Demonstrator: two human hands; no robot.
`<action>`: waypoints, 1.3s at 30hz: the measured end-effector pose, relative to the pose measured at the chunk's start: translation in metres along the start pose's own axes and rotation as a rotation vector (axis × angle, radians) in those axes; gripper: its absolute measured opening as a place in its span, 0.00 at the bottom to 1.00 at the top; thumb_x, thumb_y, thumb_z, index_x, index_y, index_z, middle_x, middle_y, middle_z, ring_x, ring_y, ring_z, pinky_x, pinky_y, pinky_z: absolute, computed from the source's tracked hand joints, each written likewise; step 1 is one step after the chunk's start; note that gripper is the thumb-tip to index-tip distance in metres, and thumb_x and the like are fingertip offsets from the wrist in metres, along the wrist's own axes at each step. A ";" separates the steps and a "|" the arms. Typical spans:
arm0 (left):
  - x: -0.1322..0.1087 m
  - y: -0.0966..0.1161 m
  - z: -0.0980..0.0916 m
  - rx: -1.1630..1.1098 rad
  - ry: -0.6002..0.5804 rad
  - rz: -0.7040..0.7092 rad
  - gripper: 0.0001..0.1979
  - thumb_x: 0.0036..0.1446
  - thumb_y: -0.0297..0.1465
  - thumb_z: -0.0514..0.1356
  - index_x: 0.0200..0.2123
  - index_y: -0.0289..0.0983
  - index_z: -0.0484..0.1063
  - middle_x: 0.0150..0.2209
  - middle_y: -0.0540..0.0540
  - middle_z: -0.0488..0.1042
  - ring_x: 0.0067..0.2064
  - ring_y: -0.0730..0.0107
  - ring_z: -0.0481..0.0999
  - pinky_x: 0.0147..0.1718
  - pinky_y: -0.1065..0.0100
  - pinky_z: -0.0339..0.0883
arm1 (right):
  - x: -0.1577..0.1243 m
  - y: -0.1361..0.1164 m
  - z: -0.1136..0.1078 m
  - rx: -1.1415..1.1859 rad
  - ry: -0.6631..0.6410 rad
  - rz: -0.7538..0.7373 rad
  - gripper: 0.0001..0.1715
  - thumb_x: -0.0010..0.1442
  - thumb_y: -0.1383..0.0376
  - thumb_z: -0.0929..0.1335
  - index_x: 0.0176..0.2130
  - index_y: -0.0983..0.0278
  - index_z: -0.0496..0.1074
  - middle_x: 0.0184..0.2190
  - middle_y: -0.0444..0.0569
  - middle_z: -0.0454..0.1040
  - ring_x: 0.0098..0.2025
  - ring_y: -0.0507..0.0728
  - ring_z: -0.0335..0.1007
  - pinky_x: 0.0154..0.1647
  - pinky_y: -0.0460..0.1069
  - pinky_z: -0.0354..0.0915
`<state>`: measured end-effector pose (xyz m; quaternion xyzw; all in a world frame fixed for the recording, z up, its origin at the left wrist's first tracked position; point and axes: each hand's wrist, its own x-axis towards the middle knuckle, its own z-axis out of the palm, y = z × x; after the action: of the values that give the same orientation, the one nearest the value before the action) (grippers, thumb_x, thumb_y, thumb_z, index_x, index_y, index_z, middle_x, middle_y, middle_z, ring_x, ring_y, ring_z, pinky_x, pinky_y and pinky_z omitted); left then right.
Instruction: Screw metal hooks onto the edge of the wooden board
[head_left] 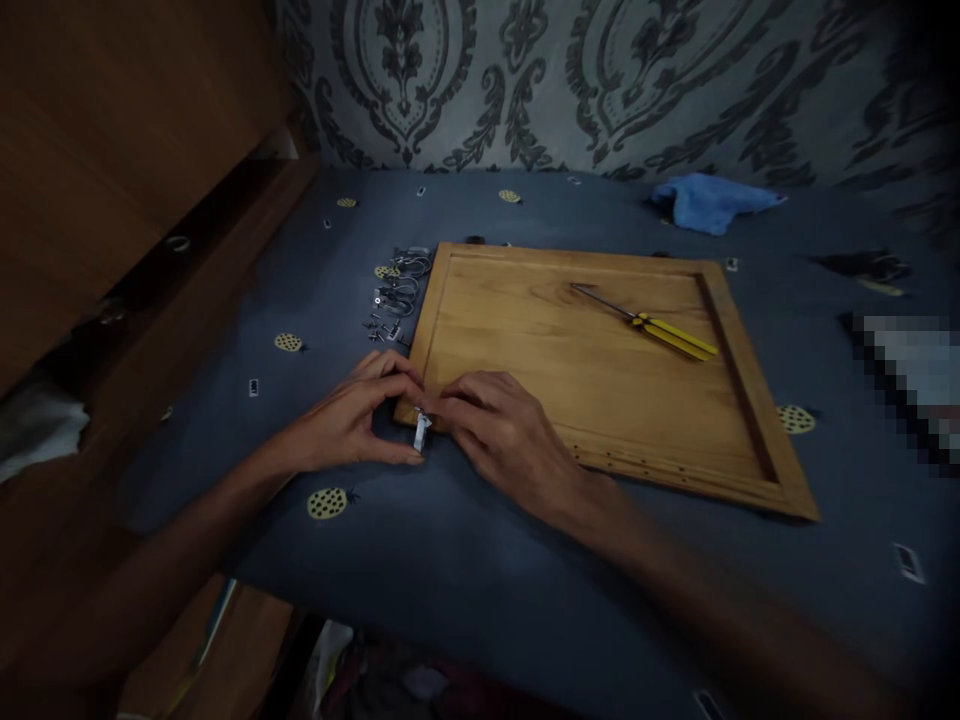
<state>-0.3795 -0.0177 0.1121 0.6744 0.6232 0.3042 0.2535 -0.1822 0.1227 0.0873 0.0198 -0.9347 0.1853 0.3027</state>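
Note:
A small shiny metal bracket (421,430) is held by my left hand (364,415), between the thumb and the fingers, at the near left corner of a framed wooden panel (570,258). The fingertips of my right hand (499,425) are pinched together close beside the bracket, over the panel's near edge. Whatever lies between those right fingertips is hidden. Across the panel's face rests a screwdriver (671,338) with a yellow handle, its shaft pointing to the far left. Several small holes run along the near rail.
Left of the panel lie several bent metal fittings (401,295) and loose screws (379,330). A blue cloth (709,203) is crumpled at the back right, with a dark object (870,265) farther right. Wooden furniture (112,130) borders the pineapple-print covering (510,590) on the left.

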 end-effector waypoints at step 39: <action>0.001 0.000 0.000 0.006 0.001 -0.013 0.22 0.54 0.48 0.74 0.45 0.42 0.75 0.51 0.46 0.72 0.56 0.55 0.69 0.59 0.55 0.65 | 0.008 0.003 0.009 -0.031 0.042 -0.023 0.17 0.77 0.65 0.63 0.40 0.66 0.79 0.32 0.49 0.77 0.36 0.55 0.73 0.40 0.50 0.68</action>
<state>-0.3797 -0.0168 0.1119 0.6710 0.6286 0.3007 0.2532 -0.1940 0.1223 0.0837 0.0219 -0.9306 0.1675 0.3247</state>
